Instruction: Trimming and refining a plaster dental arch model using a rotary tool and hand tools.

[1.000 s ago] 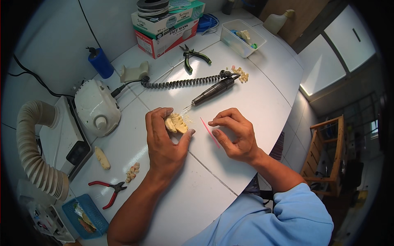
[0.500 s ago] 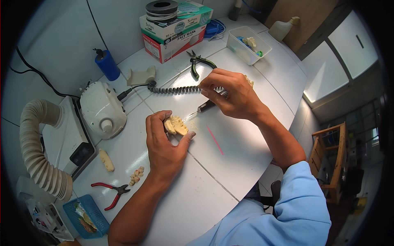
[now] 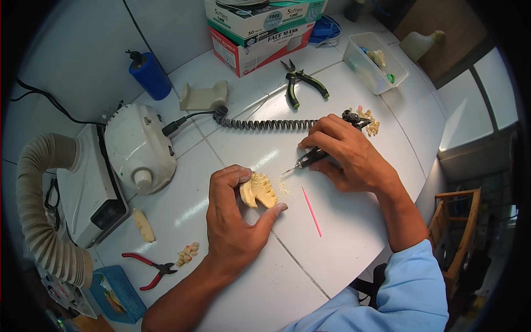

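A pale yellow plaster dental cast [image 3: 264,187] with a row of teeth rests at the table's middle, held between the thumb and fingers of my left hand [image 3: 233,218]. To its right, my right hand [image 3: 359,160] grips a black rotary handpiece [image 3: 313,156]. The handpiece's thin metal bur points down-left toward the cast, a short gap away from it. Pale dust [image 3: 284,187] is scattered on the tiles beneath the bur. A coiled black cord [image 3: 265,125] runs left from near my right hand to a white control unit [image 3: 138,150].
A pink stick [image 3: 311,212] lies between my hands. Red-handled cutters [image 3: 157,269] and small tooth-like pieces [image 3: 188,253] lie at lower left. Green-black pliers [image 3: 301,83], mask boxes [image 3: 260,44] and a clear tub [image 3: 376,63] stand farther back. A ribbed hose [image 3: 41,205] arches at left.
The view has shifted, so most of the table sits differently in it. My right hand's fingers have moved from a raised pinch to a lower hold along the handpiece. My left hand still holds the cast.
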A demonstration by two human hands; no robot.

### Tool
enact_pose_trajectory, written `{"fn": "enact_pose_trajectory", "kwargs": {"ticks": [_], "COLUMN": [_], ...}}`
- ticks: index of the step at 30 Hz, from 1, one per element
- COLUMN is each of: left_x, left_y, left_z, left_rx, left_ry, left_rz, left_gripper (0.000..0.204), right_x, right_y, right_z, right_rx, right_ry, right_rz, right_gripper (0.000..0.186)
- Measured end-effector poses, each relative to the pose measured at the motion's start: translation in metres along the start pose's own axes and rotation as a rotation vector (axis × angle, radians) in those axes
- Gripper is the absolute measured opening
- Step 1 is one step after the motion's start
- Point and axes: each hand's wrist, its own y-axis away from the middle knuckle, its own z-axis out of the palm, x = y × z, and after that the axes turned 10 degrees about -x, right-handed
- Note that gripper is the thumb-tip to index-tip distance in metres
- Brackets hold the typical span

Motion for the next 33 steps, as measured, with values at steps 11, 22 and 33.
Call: {"fn": "enact_pose_trajectory", "kwargs": {"ticks": [11, 22, 33], "left_x": [-0.004, -0.005, -0.005], "left_y": [0.001, 0.001, 0.001], "left_z": [0.001, 0.001, 0.001], "left_rx": [-0.034, -0.039, -0.053], "left_ry": [0.032, -0.005, 0.002], "left_rz": [0.04, 0.062, 0.046], "left_gripper": [0.079, 0.08, 0.079], "right_x": [0.0, -0.004, -0.005], "right_y": [-0.002, -0.006, -0.008], "right_z": [0.003, 0.011, 0.013], "right_rx": [0.042, 0.052, 0.076], "right_ry": [0.021, 0.037, 0.031], "right_rz": [-0.026, -0.119, -0.127], "right_gripper": [0.034, 0.03, 0.03]}}
